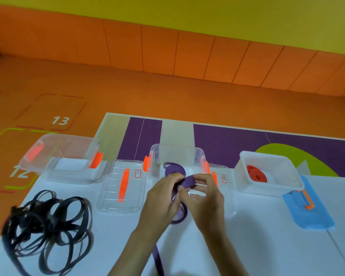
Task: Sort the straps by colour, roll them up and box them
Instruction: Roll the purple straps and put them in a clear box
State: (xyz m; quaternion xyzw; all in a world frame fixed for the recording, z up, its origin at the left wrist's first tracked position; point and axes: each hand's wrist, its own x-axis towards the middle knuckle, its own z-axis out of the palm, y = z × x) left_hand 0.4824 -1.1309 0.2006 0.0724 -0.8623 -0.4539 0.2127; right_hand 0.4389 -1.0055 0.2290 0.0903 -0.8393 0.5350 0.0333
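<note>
Rolling a purple strap (188,181) just in front of the middle box (176,145), we hold it with both hands, and every place below is given from that box. Our left hand (163,195) has its fingers curled, pinching the strap from one side. Our right hand (202,196) has its thumb and fingers bent round the small flat coil, so both hands have a firm hold on the same strap. Its loose tail hangs from the hands, loops once on the table (247,246) and runs toward us out of view. More purple lies inside the box; we cannot tell whether it is this strap or another. Left of the box lie a clear lid (122,188), then a clear box (68,144), and nearer to us a tangled heap of black straps (48,222). Right of it a white box (267,189) holds a red roll (256,175), with a blue lid (311,216) beside it. We judge the sorting partly done, with the black heap untouched. The risks: the coil may spring open if either pinch slackens, the tail's loop may twist into the roll, and a loose roll may unwind once dropped in the box.
</note>
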